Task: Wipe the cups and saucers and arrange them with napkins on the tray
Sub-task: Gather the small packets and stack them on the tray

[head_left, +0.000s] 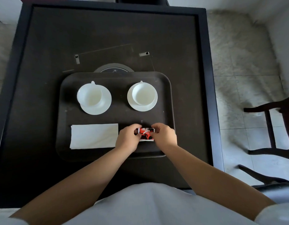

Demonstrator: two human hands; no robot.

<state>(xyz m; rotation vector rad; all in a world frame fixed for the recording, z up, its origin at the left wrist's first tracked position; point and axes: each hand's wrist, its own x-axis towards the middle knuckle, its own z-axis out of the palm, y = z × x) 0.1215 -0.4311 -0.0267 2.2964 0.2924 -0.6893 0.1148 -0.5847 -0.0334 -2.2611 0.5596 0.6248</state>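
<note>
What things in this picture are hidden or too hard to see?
From the head view:
- Red packet: its ends are hidden under the left hand and right hand, and its print is too small to read.
- Round black disc: the tray rim covers its near half.
- Wooden chair: cut off by the right edge.

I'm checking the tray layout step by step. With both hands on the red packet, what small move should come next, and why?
Probably let go and leave the red packet lying flat on the tray. Left hand and right hand pinch its ends at the near right, beside the napkin; both cups already sit on saucers.
</note>
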